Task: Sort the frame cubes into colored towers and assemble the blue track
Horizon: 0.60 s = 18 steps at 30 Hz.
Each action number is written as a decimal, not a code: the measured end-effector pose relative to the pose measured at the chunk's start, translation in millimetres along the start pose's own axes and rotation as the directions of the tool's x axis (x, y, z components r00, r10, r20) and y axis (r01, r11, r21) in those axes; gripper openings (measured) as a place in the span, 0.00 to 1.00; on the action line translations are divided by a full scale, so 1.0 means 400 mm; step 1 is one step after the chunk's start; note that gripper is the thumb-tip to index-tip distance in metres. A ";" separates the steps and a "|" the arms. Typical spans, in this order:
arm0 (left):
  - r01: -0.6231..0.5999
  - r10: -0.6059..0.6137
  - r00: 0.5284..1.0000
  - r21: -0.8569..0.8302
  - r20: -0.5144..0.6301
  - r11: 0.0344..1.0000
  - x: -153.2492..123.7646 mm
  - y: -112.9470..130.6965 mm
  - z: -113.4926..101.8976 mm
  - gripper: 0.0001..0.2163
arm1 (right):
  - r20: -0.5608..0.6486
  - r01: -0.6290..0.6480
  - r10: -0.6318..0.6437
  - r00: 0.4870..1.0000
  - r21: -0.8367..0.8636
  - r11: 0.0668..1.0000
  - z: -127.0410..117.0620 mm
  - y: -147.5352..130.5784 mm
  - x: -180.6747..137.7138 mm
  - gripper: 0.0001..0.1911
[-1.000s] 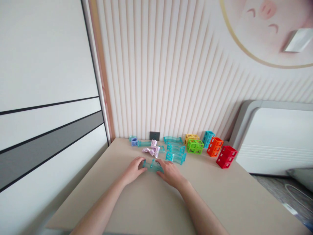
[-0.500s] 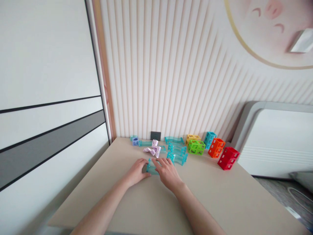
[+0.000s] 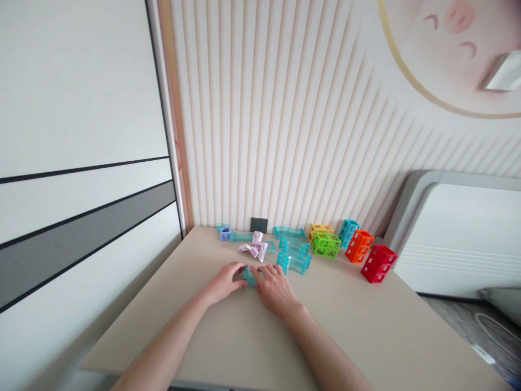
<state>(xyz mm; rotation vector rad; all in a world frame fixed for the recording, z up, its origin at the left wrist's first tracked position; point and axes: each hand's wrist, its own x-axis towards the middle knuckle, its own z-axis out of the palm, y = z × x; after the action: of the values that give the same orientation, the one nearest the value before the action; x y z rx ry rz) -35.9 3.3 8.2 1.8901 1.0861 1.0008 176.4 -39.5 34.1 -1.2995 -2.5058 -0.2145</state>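
A translucent teal track piece (image 3: 249, 277) lies on the table between my two hands, its right part hidden under fingers. My left hand (image 3: 225, 281) has its thumb and fingers closed about the piece's left end. From the right, my right hand (image 3: 274, 285) grips it, the fingers bent over its top. Just beyond the right fingertips stand more teal track pieces (image 3: 299, 264). Crumpled-looking pale purple pieces (image 3: 255, 248) lie behind my hands.
To the right stand open-frame block stacks: green (image 3: 326, 245), yellow (image 3: 315, 231), blue (image 3: 349, 233), orange (image 3: 360, 246) and red (image 3: 379, 264). A small purple-blue cube (image 3: 225, 234) sits at the back left. The ribbed wall (image 3: 252, 136) borders the table (image 3: 244, 342) behind.
My right hand has shifted slightly left along the track piece and covers more of it. My left hand stays at its left end. The other pieces have not moved.
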 end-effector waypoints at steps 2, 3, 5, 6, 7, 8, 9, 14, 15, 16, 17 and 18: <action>0.009 -0.009 1.000 -0.007 0.001 1.000 0.001 -0.001 0.000 0.20 | -0.017 0.005 -0.004 1.000 0.035 0.999 -0.013 0.004 -0.002 0.29; 0.014 -0.014 1.000 -0.010 0.002 1.000 0.000 -0.002 0.000 0.20 | -0.029 0.010 -0.008 1.000 0.056 0.998 -0.021 0.010 -0.004 0.30; 0.026 -0.026 1.000 -0.016 0.003 1.000 0.000 -0.004 -0.002 0.21 | -0.053 0.012 -0.007 0.999 0.104 0.995 -0.034 0.029 -0.017 0.31; 0.033 -0.033 0.999 -0.019 0.005 0.999 0.000 -0.006 -0.003 0.22 | -0.062 0.007 0.001 0.998 0.130 0.992 -0.039 0.043 -0.027 0.31; 0.040 -0.039 0.999 -0.021 0.008 0.999 -0.001 -0.007 -0.004 0.23 | -0.068 -0.003 0.014 0.998 0.158 0.987 -0.041 0.057 -0.040 0.31; 0.045 -0.045 0.999 -0.022 0.013 0.999 -0.001 -0.009 -0.005 0.24 | -0.071 -0.017 0.031 0.997 0.186 0.982 -0.040 0.072 -0.054 0.31; 0.049 -0.049 0.999 -0.022 0.017 0.999 -0.002 -0.011 -0.006 0.25 | -0.076 -0.038 0.055 0.996 0.212 0.977 -0.037 0.087 -0.070 0.30; 0.044 -0.043 0.999 -0.014 0.031 0.999 -0.003 -0.015 -0.007 0.20 | -0.156 -0.142 0.205 0.966 0.341 0.929 -0.002 0.140 -0.134 0.27; 0.042 -0.042 0.999 -0.012 0.031 0.999 -0.003 -0.015 -0.007 0.19 | -0.179 -0.155 0.233 0.956 0.368 0.917 0.006 0.144 -0.139 0.26; 0.041 -0.041 0.999 -0.010 0.032 0.999 -0.003 -0.015 -0.006 0.18 | -0.197 -0.167 0.261 0.945 0.395 0.904 0.014 0.148 -0.141 0.26; 0.041 -0.041 0.999 -0.006 0.033 0.999 -0.003 -0.014 -0.006 0.18 | -0.209 -0.178 0.284 0.936 0.417 0.891 0.020 0.151 -0.141 0.25; 0.040 -0.040 0.999 -0.002 0.033 0.999 -0.002 -0.013 -0.006 0.18 | -0.213 -0.189 0.304 0.929 0.434 0.881 0.026 0.153 -0.140 0.23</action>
<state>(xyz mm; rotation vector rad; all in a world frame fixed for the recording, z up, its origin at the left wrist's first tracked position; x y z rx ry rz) -40.0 4.9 4.4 1.8689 1.0988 0.9447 254.3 -44.4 4.7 -1.2939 -1.9854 0.1714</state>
